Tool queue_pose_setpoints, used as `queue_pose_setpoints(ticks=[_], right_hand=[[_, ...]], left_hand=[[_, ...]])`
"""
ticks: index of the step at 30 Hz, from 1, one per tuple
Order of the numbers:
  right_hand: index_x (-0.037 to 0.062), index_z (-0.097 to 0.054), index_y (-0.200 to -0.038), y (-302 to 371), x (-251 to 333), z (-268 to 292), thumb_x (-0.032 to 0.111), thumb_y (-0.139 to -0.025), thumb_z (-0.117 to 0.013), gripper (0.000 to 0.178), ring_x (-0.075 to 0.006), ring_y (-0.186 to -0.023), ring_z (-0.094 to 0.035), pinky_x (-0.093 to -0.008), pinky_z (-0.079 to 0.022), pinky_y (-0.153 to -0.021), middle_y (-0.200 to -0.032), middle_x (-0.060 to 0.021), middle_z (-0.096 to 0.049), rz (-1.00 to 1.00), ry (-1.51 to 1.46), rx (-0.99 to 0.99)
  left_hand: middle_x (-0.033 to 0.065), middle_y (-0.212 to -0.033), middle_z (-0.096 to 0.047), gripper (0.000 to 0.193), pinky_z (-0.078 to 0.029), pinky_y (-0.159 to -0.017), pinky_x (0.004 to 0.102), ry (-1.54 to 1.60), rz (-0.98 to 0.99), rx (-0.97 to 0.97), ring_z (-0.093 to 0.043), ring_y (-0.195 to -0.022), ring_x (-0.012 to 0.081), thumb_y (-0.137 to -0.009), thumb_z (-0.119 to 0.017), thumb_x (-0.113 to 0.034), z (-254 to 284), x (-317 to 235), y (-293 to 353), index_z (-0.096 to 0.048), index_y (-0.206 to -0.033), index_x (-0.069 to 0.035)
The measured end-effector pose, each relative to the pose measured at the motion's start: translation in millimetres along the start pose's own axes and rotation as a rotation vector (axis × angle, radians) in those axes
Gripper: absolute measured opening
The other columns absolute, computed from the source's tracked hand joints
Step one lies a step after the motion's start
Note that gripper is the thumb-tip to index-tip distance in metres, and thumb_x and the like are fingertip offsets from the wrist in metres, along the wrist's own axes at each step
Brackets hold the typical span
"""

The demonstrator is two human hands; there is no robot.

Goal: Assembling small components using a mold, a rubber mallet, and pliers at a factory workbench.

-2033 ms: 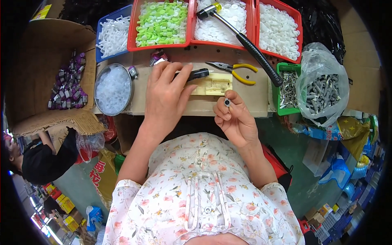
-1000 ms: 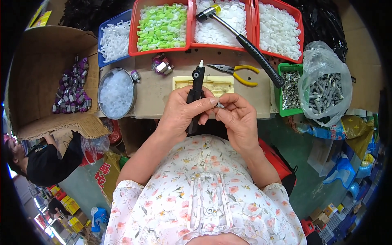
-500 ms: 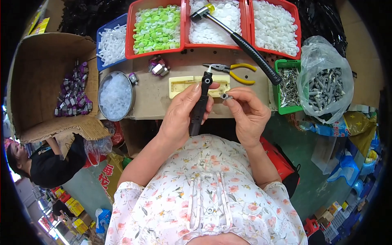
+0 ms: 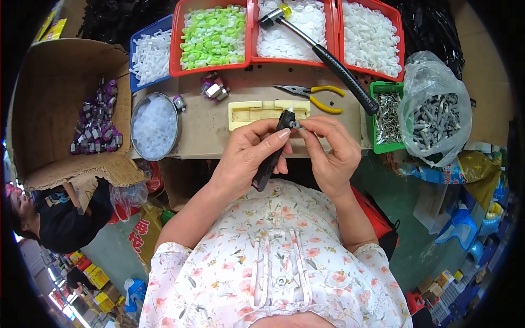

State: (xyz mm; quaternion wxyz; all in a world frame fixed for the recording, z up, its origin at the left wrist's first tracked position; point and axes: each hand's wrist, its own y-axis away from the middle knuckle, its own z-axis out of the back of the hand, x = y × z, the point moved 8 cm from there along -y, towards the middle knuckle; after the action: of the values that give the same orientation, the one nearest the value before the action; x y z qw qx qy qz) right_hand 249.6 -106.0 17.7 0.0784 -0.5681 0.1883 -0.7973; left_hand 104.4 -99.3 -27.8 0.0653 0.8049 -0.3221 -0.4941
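Observation:
My left hand (image 4: pixel 240 156) is wrapped round a slim black plastic handle-like body (image 4: pixel 267 168) with a pointed white tip (image 4: pixel 291 108) at its upper end. The body slants, its top leaning to the right. Thumb and fingers of my right hand (image 4: pixel 333 156) pinch a small grey tube-like piece (image 4: pixel 296 124) against the side of the body's head. The fingertips partly cover it, so I cannot tell whether it is seated there. Just beyond my hands lies a cream rectangular plastic fixture (image 4: pixel 238 115) with a recess.
Yellow-handled pliers (image 4: pixel 322 98) lie behind the fixture. A hammer (image 4: pixel 339 71) rests across red trays (image 4: pixel 251 49) of small plastic parts. Left are a round dish (image 4: pixel 176 131) and a carton (image 4: pixel 49 109) of small motors; right, a green bin (image 4: pixel 391 146) and a plastic bag (image 4: pixel 435 68).
The black body has tilted with its top to the right. My right hand has brought the small grey piece from beside the body up against its head.

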Motion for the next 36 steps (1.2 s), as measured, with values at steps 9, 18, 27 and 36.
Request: queue_pose_setpoints(ticks=[9,18,27,36], right_hand=[[-0.0008,-0.068,-0.097,3.5,20.7,-5.1,-0.008,-0.076,-0.072,0.022,-0.0306,-0.079,-0.067,-0.0369,-0.054,-0.069,-0.091,-0.0138,-0.067,0.201,0.310,0.006],[-0.0030,-0.065,-0.094,5.3,22.9,-4.9,-0.011,-0.079,-0.069,0.017,-0.0279,-0.073,-0.068,-0.0327,-0.052,-0.062,-0.088,-0.0149,-0.067,0.184,0.267,0.103],[-0.0033,-0.065,-0.094,-3.8,5.8,-10.3,-0.009,-0.080,-0.069,0.015,-0.0281,-0.076,-0.067,-0.0335,-0.052,-0.067,-0.089,-0.0158,-0.067,0.081,0.158,0.279],[-0.0029,-0.061,-0.103,-33.6,-27.3,-2.3,0.004,-0.084,-0.068,0.022,-0.0383,-0.109,-0.060,-0.0435,-0.050,-0.091,-0.126,-0.0214,-0.057,0.215,0.887,0.366]], left_hand=[[0.0051,-0.087,-0.065,0.031,-0.050,-0.059,0.0234,-0.227,-0.073,-0.084,-0.061,-0.065,0.0106,-0.103,-0.055,-0.018,4.8,-2.2,3.1,-0.061,-0.124,0.004],[0.0018,-0.081,-0.061,0.027,-0.048,-0.057,0.0222,-0.356,-0.128,-0.070,-0.057,-0.063,0.0070,-0.105,-0.052,-0.020,-6.2,4.3,11.1,-0.063,-0.112,0.004],[0.0049,-0.081,-0.062,0.028,-0.050,-0.053,0.0238,-0.072,0.073,-0.069,-0.060,-0.059,0.0104,-0.104,-0.052,-0.023,6.0,23.7,8.1,-0.062,-0.111,0.003],[0.0088,-0.081,-0.065,0.038,-0.049,-0.049,0.0262,0.375,0.125,0.036,-0.060,-0.055,0.0158,-0.103,-0.050,-0.026,24.6,13.6,10.1,-0.057,-0.122,0.007]])
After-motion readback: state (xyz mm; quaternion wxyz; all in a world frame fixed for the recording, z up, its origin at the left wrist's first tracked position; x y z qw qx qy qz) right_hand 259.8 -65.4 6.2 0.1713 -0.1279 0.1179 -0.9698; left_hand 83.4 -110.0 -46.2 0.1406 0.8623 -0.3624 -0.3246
